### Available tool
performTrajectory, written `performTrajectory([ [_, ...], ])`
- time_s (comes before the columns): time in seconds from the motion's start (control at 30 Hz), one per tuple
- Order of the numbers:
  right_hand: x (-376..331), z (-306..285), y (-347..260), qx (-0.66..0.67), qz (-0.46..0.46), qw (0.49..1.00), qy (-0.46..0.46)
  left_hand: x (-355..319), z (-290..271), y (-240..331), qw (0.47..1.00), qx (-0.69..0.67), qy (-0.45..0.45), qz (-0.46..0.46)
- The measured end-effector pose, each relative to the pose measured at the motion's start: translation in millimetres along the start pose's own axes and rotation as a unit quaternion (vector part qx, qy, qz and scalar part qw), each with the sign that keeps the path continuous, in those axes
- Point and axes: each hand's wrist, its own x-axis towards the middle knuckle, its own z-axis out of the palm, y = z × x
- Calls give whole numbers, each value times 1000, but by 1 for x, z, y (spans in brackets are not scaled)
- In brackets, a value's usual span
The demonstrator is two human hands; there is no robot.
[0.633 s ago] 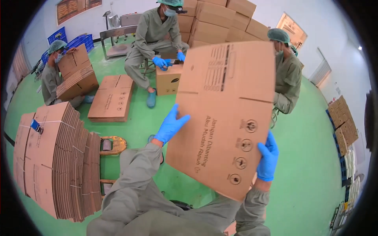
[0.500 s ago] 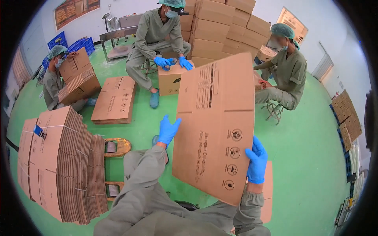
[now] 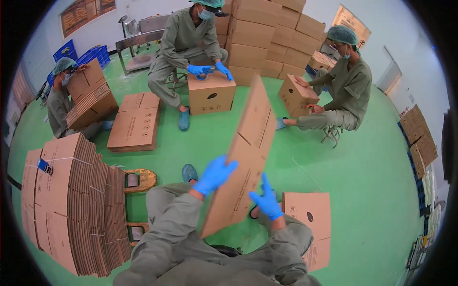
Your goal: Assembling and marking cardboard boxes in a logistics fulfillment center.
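A flattened cardboard carton (image 3: 242, 176) stands on edge before me, tilted and seen at a steep angle, with printing and fold slits on its face. My left hand (image 3: 214, 175), in a blue glove, grips its left edge, the fingertips lying over the printed face. My right hand (image 3: 268, 199), also blue-gloved, is at the carton's right edge with thumb and fingers spread apart. Low on my right, another flat carton (image 3: 320, 233) with a dark leaf mark lies on the floor, partly behind my knee.
A tall stack of flat cartons (image 3: 86, 205) stands left beside yellow pallet-jack forks (image 3: 143, 180). Ahead, one co-worker (image 3: 188, 40) handles a closed box (image 3: 212, 97); another (image 3: 350, 78) holds a box (image 3: 296, 95) at right. A third (image 3: 64, 100) sits far left near flat cartons (image 3: 136, 121).
The carton has turned from nearly face-on to steeply angled. My left hand has come onto its left edge; my right hand has moved left and opened. The right co-worker's box now shows.
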Motion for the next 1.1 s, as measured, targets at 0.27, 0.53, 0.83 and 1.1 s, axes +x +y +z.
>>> performTrajectory([
  [0.27,6,82,77,51,-50,997,-28,12,72,-77,960,163,-157,-166],
  [0.53,-19,60,76,153,173,970,-70,27,120,-113,986,59,-103,-116],
  [0.83,-5,20,98,-90,17,984,155,29,19,-154,988,16,-148,-28],
  [1.1,60,-56,75,-302,93,909,272,-119,13,-32,837,517,-74,162],
])
